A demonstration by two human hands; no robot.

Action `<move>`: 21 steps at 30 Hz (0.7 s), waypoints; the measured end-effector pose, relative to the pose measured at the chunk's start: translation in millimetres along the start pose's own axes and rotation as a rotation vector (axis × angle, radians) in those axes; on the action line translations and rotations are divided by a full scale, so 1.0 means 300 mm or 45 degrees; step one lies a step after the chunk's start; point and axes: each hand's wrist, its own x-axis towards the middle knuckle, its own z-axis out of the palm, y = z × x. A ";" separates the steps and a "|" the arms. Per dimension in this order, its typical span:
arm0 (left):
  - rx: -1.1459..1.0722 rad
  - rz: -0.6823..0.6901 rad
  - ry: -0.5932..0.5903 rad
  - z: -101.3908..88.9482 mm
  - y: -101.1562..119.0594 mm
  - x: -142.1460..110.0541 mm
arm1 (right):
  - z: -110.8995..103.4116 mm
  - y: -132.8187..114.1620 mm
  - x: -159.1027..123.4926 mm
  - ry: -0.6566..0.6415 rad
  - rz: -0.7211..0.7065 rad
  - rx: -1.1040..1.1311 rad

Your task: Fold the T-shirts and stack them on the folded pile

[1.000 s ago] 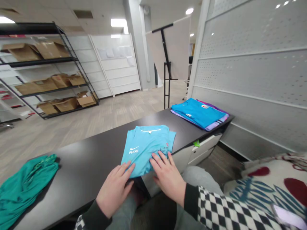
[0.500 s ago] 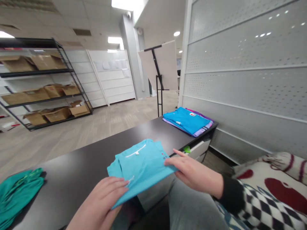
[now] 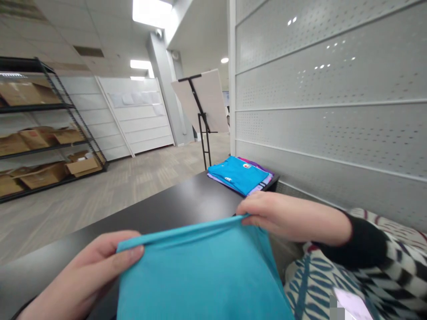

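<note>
A light blue shirt (image 3: 200, 271) hangs between my two hands, its upper edge stretched nearly straight. My left hand (image 3: 110, 253) pinches the left end of that edge, thumb in front. At the right end, my right hand (image 3: 263, 211) grips the cloth between thumb and fingers. The shirt's lower part runs out of the picture at the bottom, and no print shows on the side facing me. Beyond my right hand, a stack of folded shirts (image 3: 240, 174) lies at the table's far end, a brighter blue one on top.
The dark table (image 3: 187, 198) runs from the lower left toward a perforated white panel (image 3: 316, 111) on the right. An easel with a board (image 3: 203, 102) stands behind it. Shelves (image 3: 50, 106) with cardboard boxes are at the left. A patterned cushion (image 3: 308, 278) and a phone (image 3: 352, 302) lie at the lower right.
The folded light blue shirt has been lifted off the table by its near edge and now hangs down toward me. Both hands closed on it and rose. The view has turned right.
</note>
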 end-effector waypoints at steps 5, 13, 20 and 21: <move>-0.094 0.051 0.059 -0.021 0.279 0.377 | -0.250 0.235 0.279 0.042 0.014 -0.199; 0.459 0.728 0.549 0.104 0.629 0.874 | -0.657 0.655 0.495 0.705 0.367 -0.475; 0.729 0.695 0.133 0.661 0.337 1.103 | -0.330 1.034 0.212 0.519 0.529 -0.354; 0.755 0.645 0.041 0.751 0.278 1.088 | -0.254 1.066 0.152 0.455 0.543 -0.332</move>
